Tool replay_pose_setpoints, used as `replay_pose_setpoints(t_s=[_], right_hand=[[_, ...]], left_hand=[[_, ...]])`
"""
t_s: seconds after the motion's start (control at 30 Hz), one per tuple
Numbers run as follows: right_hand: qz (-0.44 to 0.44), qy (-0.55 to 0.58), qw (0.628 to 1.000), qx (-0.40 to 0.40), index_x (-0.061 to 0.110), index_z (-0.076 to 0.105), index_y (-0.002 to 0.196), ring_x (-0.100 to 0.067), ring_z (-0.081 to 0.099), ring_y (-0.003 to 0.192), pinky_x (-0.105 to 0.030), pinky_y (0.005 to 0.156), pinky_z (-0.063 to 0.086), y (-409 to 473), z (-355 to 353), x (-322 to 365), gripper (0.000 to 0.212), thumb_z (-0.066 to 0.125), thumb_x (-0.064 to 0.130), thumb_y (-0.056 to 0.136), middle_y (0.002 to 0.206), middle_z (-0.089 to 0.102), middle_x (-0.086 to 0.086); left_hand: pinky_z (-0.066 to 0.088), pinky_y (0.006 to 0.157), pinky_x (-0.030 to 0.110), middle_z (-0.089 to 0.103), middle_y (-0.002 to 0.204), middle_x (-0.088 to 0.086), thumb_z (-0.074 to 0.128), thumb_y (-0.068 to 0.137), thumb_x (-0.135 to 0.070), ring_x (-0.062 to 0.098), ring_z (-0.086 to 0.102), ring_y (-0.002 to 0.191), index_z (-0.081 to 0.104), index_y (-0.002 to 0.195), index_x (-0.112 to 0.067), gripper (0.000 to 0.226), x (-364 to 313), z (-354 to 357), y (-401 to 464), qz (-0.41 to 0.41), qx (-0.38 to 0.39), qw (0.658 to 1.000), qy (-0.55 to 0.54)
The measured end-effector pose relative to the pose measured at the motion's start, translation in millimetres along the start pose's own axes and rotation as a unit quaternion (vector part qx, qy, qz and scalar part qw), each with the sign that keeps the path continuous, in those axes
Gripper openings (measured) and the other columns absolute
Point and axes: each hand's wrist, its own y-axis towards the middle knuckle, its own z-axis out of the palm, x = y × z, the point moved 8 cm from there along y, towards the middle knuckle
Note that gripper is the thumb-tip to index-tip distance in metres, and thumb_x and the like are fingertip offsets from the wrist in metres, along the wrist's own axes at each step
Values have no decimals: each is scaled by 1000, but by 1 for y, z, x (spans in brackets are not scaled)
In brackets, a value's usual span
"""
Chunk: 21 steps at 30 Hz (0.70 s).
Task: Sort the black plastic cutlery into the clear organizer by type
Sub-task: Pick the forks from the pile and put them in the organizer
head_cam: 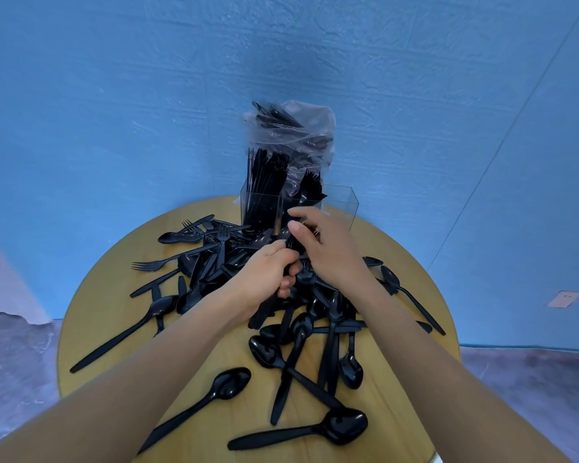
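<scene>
Nearest to us, at the front of the round wooden table (121, 262), lies a black spoon (301, 431) with its bowl to the right, and just left of it another spoon (201, 404) lying aslant. Beyond them we see the loose cutlery pile (221, 259), a tangle of black spoons, forks and knives spread across the middle of the table, with a fork (157, 263) sticking out to the left and a long knife (114, 339) reaching toward the left edge. Over this pile our hands meet. Our left hand (268, 279) is curled around a bundle of cutlery (264, 312) whose handles hang down below the fist. Our right hand (325, 248) reaches in just beside it, thumb and forefinger pinching the upper end of a piece from that bundle; we cannot tell which type it is. Behind the hands, at the far edge of the table, stands the clear organizer (341, 205): its left compartment is packed with upright black pieces, the middle one holds forks, tines up, and the right one shows nothing we can make out. A clear plastic bag (301, 128) with more black cutlery rises behind it against the blue wall (114, 95). To the right, single spoons (401, 292) lie apart near the table's edge.
</scene>
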Motion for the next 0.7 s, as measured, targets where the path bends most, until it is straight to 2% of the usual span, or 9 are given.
replay_pose_setpoints(t_s=[0.07,0.13,0.23,0.3,0.37,0.43,0.5,0.57,0.7], right_hand=[[-23,-21,999,9,12,62,106,-3,52,82,-11,68,35,-1,3,2,21,45,22,99,92,59,8],[-28,-34,999,4,12,59,83,2,49,66,-11,59,35,-2,1,0,20,48,21,98,72,55,10],[-24,-41,998,-35,12,54,73,5,46,57,-9,57,36,-5,-11,-7,25,52,22,96,61,47,11],[-10,-48,997,-63,11,54,73,-1,42,52,-11,54,35,-7,-20,-13,27,53,25,96,58,44,10],[-2,-46,997,-66,9,54,72,-4,37,51,-14,54,33,-9,-23,-18,31,51,27,96,57,43,8],[6,-33,997,-62,4,56,74,-5,37,52,-17,53,31,-10,-25,-24,37,46,30,98,60,45,5],[32,-21,997,-64,9,59,81,-6,44,58,-18,57,33,-11,-30,-37,33,42,31,99,68,54,4],[74,-47,995,-49,16,61,92,-6,50,71,-21,64,37,-14,-31,-57,20,45,27,99,83,59,4],[137,-110,984,4,12,64,110,-9,50,88,-19,77,35,-21,-15,-92,20,53,21,96,103,62,0]], left_hand=[[27,44,20,39,65,0,35,97,-7,8,31,47,39,93,-12,8,-2,6,-2,-3,30,999,23],[31,45,19,40,66,-1,35,100,-11,7,33,48,40,95,-12,7,-3,9,-4,4,50,998,46],[41,52,20,47,73,-1,33,103,-20,6,42,56,45,102,-13,14,-2,7,-3,34,34,985,164],[44,53,17,49,75,-3,32,103,-21,7,43,59,45,115,-17,19,-1,5,-3,47,22,976,212],[40,50,13,46,70,-4,31,103,-19,7,40,56,52,111,-8,26,-1,4,-2,69,21,966,248],[34,52,13,45,66,-6,31,103,-19,5,38,54,58,106,-8,29,-1,-2,0,85,4,958,273],[33,55,19,45,66,-7,31,103,-19,6,37,54,59,109,-15,29,0,-16,2,81,-44,960,266],[32,52,19,45,68,-5,30,103,-19,8,36,54,58,111,-15,29,2,-31,2,75,-85,962,249],[28,48,21,48,70,-7,30,103,-18,11,34,54,58,111,-2,33,7,-47,3,63,-119,960,244]])
